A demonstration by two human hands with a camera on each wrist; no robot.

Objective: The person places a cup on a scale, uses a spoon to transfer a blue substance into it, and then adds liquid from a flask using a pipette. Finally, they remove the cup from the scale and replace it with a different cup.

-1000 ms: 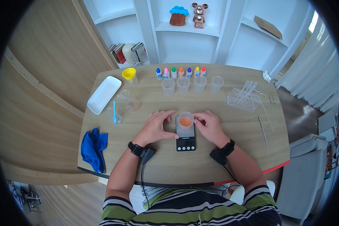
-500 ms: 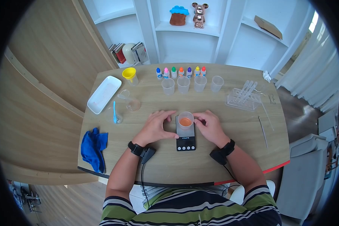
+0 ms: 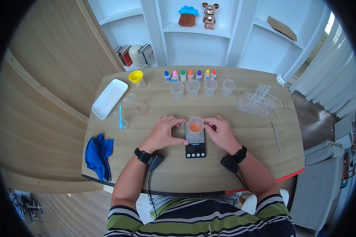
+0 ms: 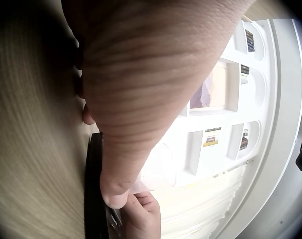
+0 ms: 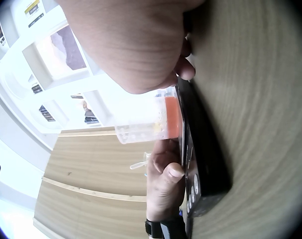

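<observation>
A clear plastic cup (image 3: 195,127) with a little orange liquid stands upright on a black digital scale (image 3: 195,150). My left hand (image 3: 164,132) lies at the scale's left side, thumb and fingers spread apart, their tips at its edge. In the left wrist view, the left thumb (image 4: 116,196) overlaps the scale (image 4: 93,194). My right hand (image 3: 220,132) is at the scale's right edge beside the cup, its fingers loosely bent. The right wrist view shows the cup (image 5: 151,119) from the side, with the liquid at its base and the right fingers (image 5: 184,68) low by the scale.
Several clear cups (image 3: 192,89) and coloured dropper bottles (image 3: 182,76) line the back. Leftward are a yellow funnel (image 3: 136,76), white tray (image 3: 108,99), beakers (image 3: 139,109) and blue cloth (image 3: 97,157). A test-tube rack (image 3: 255,104) and metal rod (image 3: 276,138) lie rightward.
</observation>
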